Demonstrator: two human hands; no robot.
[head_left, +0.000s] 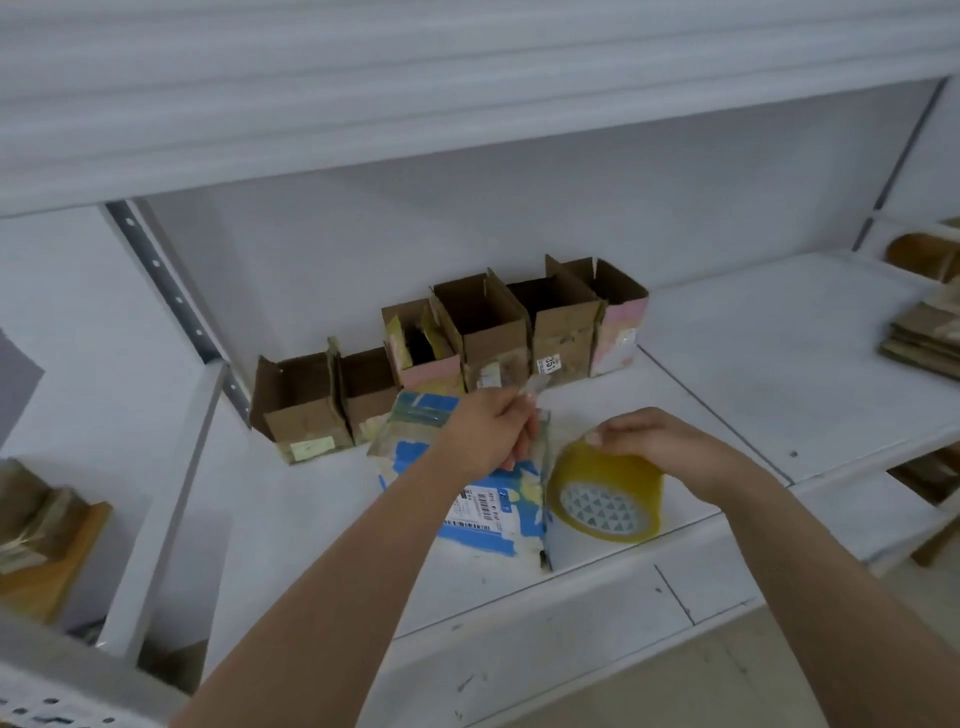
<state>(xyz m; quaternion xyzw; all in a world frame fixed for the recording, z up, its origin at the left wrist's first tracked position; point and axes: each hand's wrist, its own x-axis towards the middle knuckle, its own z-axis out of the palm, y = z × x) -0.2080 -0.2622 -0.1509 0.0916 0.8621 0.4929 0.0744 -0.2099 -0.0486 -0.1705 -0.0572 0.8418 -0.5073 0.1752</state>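
Tape roll (608, 493) (yellowish) on white shelf (779, 374)

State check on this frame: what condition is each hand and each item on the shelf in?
Left hand: pinching a clear strip, likely tape.
Right hand: gripping the tape roll from above.
Tape roll: on edge, core facing the camera.
Blue parcel: lying on the shelf, label up.
Cardboard boxes: upright, tops open.
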